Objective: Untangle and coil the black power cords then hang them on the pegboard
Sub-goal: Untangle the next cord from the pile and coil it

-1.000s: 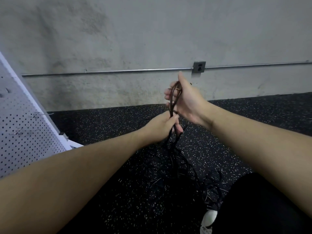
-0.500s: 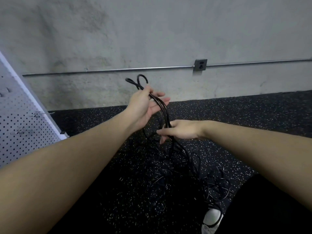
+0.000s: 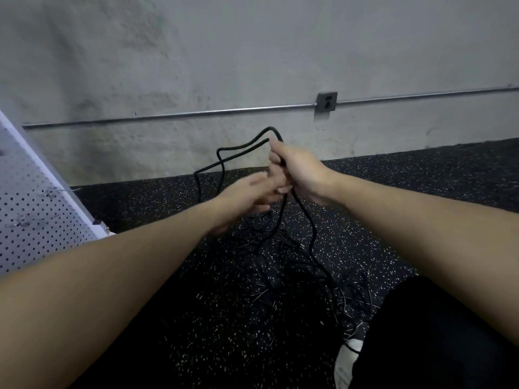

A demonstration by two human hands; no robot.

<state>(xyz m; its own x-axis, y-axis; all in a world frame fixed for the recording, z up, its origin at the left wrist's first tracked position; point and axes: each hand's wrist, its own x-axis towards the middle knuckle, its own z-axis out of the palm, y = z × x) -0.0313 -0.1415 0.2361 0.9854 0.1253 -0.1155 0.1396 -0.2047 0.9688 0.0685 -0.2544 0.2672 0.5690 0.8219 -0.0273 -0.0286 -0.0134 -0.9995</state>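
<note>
My right hand (image 3: 299,169) grips a black power cord (image 3: 224,157) in front of the wall; loops of it stick out to the upper left of the fist and strands hang down from it. My left hand (image 3: 247,196) is blurred just below and left of the right hand, fingers stretched toward the hanging strands; whether it holds any I cannot tell. A tangle of black cords (image 3: 303,270) lies on the speckled floor under both hands. The white pegboard (image 3: 31,220) leans at the far left with metal hooks (image 3: 53,190) on it.
A concrete wall with a metal conduit (image 3: 196,113) and a grey outlet box (image 3: 326,101) runs across the back. The black speckled rubber floor (image 3: 421,175) spreads below. My dark-clothed leg (image 3: 438,332) and a white shoe (image 3: 346,360) sit at the bottom right.
The right hand rose from low centre and now grips the cord loops up high. The left hand let go of the loops it held high and dropped below the right hand.
</note>
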